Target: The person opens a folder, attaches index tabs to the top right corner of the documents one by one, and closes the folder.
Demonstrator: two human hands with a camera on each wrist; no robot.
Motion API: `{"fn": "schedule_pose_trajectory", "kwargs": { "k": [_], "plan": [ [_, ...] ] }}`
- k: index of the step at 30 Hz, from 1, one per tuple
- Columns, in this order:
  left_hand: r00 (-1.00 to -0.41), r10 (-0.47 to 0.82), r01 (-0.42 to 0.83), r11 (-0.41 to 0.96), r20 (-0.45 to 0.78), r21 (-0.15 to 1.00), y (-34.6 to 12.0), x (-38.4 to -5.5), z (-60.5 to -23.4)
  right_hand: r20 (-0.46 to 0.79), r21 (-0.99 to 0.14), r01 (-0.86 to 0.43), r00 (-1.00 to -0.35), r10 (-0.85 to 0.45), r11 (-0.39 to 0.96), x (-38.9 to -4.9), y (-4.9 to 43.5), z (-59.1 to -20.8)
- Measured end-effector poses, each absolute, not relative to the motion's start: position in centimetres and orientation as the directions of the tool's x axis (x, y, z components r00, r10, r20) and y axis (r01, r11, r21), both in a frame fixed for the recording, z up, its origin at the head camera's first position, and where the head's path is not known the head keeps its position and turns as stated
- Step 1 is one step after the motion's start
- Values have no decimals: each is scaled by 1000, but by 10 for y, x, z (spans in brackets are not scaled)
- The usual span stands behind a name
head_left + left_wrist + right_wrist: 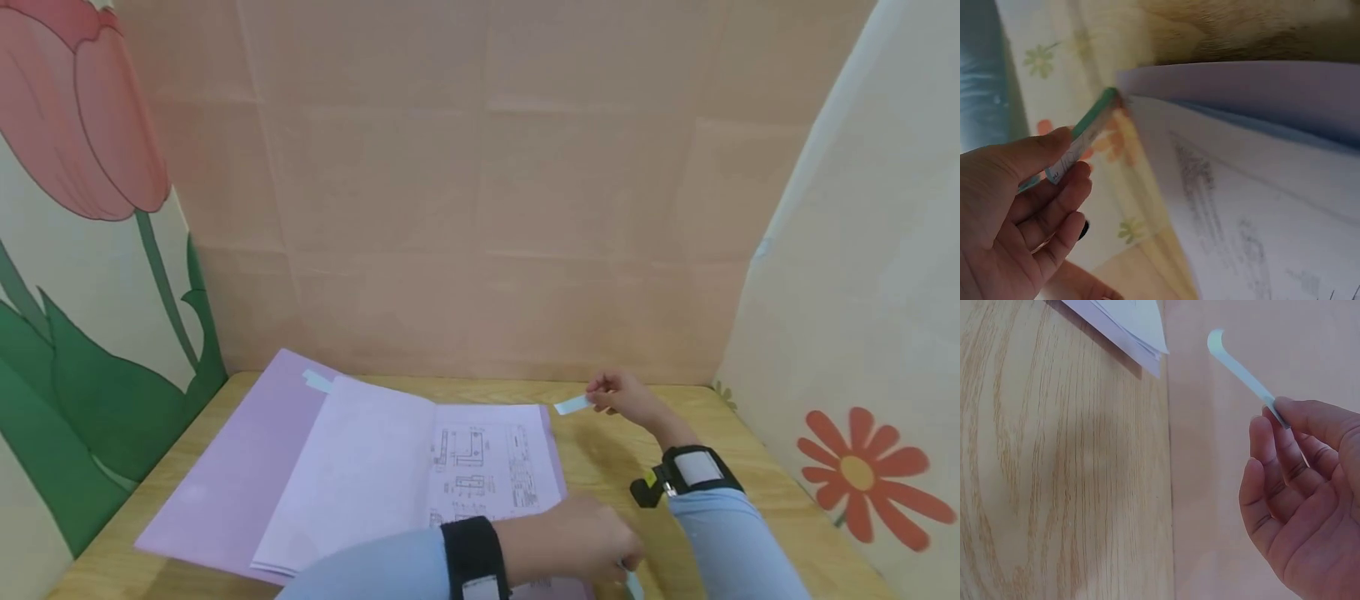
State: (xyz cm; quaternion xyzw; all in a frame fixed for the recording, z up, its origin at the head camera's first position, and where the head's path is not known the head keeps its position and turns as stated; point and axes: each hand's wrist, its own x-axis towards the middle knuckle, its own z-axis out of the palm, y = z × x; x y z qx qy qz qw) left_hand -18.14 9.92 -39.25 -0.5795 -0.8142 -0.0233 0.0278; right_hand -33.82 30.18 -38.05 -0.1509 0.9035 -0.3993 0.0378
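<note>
In the head view my right hand [630, 402] is raised above the table at the far right. It pinches one end of a pale mint paper strip [573, 405], whose free end curls over in the right wrist view. My left hand [573, 537] is lower, across the near right part of the open document. Thumb and fingers of that hand pinch a small, thin pad of paper strips [1085, 132], green along one edge with print on a white face. Printed drawing sheets [495, 458] lie open in a purple folder [225, 475]. A turned page covers part of its left cover.
Another pale strip [318, 381] sticks out at the upper left of the turned page. The wooden table [810, 542] meets a brown papered wall [480, 208] at the back. Side panels with a tulip [82, 108] and a red flower [857, 473] flank it.
</note>
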Motion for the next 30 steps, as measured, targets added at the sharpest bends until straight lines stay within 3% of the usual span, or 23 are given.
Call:
{"fn": "schedule_pose_trajectory", "kwargs": {
  "k": [3,9,16,19,22,26,30],
  "plan": [
    [-303,950,952,305,76,-15,106,-183,-403,54,-725,-245,-952,-301,644,-339,302,-382],
    [-245,965,952,257,92,-166,108,-186,-419,64,-729,-257,-948,-311,634,-338,300,-384],
    [-231,973,973,231,-18,-12,104,-198,-422,69,-726,-255,-951,-301,638,-338,303,-383],
    [-254,963,967,255,-86,1,99,-201,-415,60,-724,-233,-959,-277,649,-338,305,-383],
    [-339,933,940,341,-122,-4,89,-205,-402,64,-722,-240,-957,-283,648,-338,305,-383],
    [-547,830,836,547,-109,-30,59,-217,-381,65,-730,-244,-955,-290,638,-338,304,-385],
    [-761,629,643,764,-157,-56,20,-234,-367,51,-731,-230,-957,-284,643,-339,305,-387]
  ]
}}
